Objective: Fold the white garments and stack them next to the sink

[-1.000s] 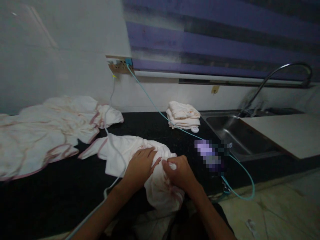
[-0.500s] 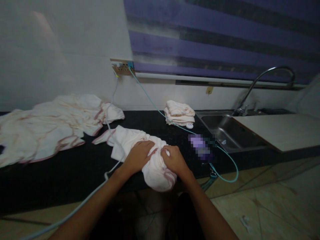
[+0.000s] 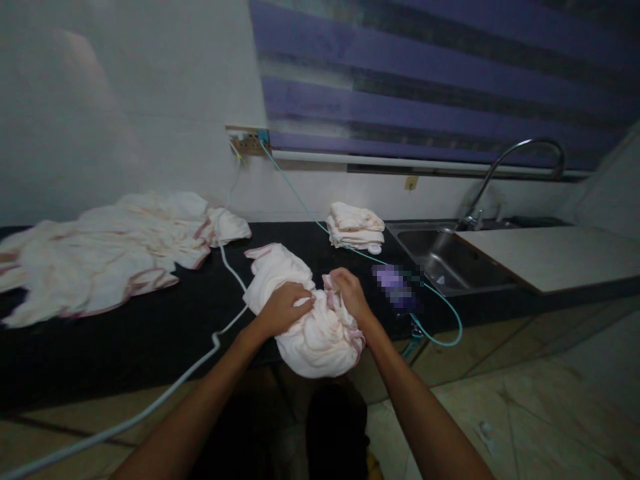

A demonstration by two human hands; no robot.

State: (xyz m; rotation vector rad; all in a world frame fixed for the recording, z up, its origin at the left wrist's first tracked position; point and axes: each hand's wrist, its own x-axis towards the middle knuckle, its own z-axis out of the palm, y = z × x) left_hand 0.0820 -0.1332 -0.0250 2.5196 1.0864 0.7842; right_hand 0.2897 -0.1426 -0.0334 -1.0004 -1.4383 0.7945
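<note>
A white cloth (image 3: 317,343) with pink edging lies bunched at the front of the black counter, its rounded near part hanging over the edge. My left hand (image 3: 286,308) is closed on the middle of it, thumb and fingers pressing into the folds. On its right side, my right hand (image 3: 349,292) grips a gathered bit of the pink-edged fabric, slightly raised. Some of my fingertips are hidden in the folds. A pale cable (image 3: 216,341) runs across the counter just left of the cloth.
A large heap of similar cloth (image 3: 120,253) covers the left of the black counter (image 3: 210,300). Folded cloths (image 3: 354,227) are stacked at the back. A blurred purple object (image 3: 395,285) and a teal cord (image 3: 453,313) lie to the right, before the sink (image 3: 430,250) and a white board (image 3: 560,257).
The cloth's far end has drawn in from the left, and its body is more bunched and wider. My right hand has lifted a little with the pink-edged fabric. The view has shifted slightly.
</note>
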